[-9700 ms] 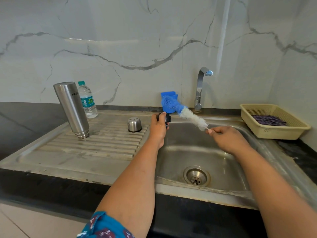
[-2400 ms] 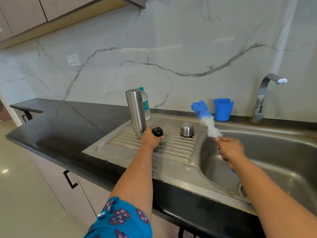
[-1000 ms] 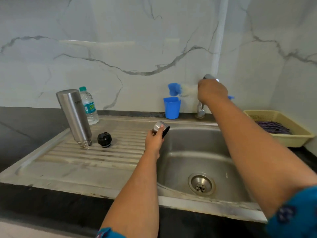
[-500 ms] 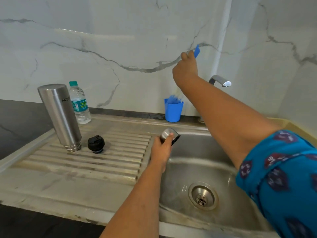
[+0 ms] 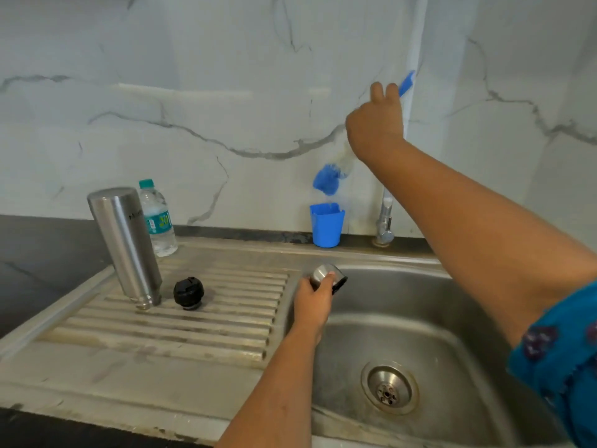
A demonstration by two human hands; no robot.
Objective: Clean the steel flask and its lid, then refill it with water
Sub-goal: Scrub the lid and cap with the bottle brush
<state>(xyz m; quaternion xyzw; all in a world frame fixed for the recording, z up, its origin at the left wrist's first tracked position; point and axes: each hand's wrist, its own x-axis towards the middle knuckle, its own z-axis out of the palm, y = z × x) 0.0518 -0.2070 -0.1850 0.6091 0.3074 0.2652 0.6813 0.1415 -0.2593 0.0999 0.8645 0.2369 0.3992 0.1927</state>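
The steel flask (image 5: 125, 245) stands upside down on the ribbed drainboard (image 5: 193, 321) at the left of the frame, mouth down, likely so it can drain. Its black stopper (image 5: 188, 292) sits just beside it on the ribs. At the frame's centre the left hand (image 5: 313, 305) grasps the steel lid cup (image 5: 328, 275) in its grip, tilted over the edge of the sink (image 5: 420, 318), probably so it can be rinsed there.

Upper right, the right hand (image 5: 376, 124) is clenched round the bottle brush (image 5: 326, 181), bristles down above the blue holder cup (image 5: 326, 224); whether the tip touches the cup is blurred.

A plastic water bottle (image 5: 157, 218) stands behind the flask. The raised right arm covers most of the tap (image 5: 384, 221), standing between lid and spout.
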